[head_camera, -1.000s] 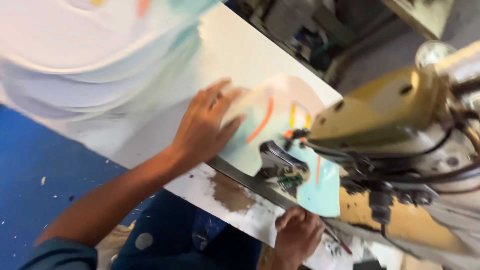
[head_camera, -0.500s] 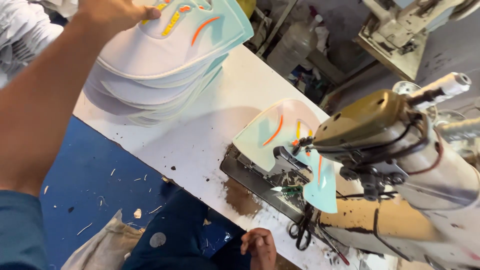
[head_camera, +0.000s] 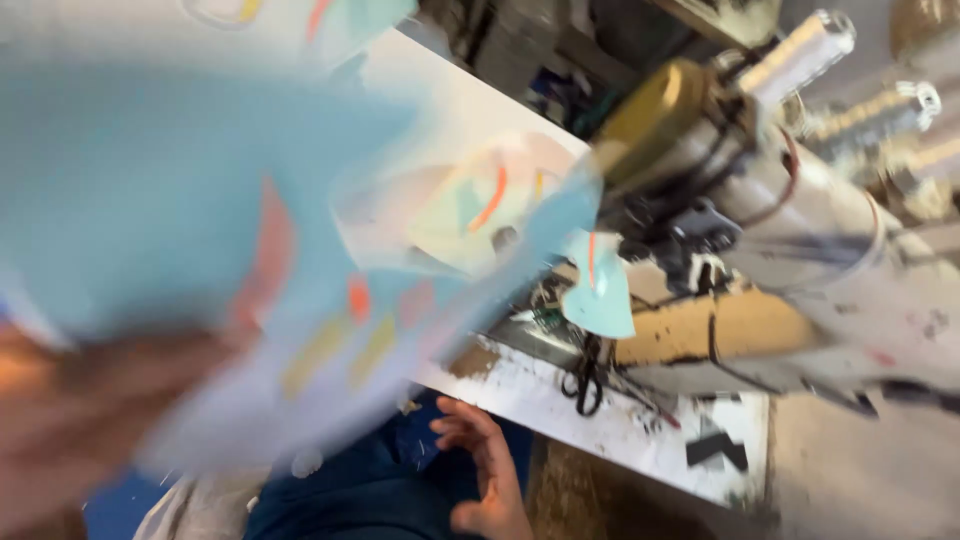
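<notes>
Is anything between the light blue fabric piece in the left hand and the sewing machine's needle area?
Yes. Another printed fabric piece lies on the white table beside the sewing machine, in front of its needle area. The left hand holds the blurred light blue fabric piece above the table; the right hand hangs open below the table edge.

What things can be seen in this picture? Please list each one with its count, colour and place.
Fabric piece: one, light blue with orange and yellow marks, blurred, close to the camera at left.
Fabric piece on the table: one, pale with orange and teal marks, beside the machine.
Sewing machine: one, cream and olive, at right.
Table: one, white, worn near edge.
Scissors: one pair, dark, near the table's front edge.
Left hand: blurred, at lower left, against the blue fabric; grip cannot be told.
Right hand: open, below the table edge, holding nothing.
</notes>
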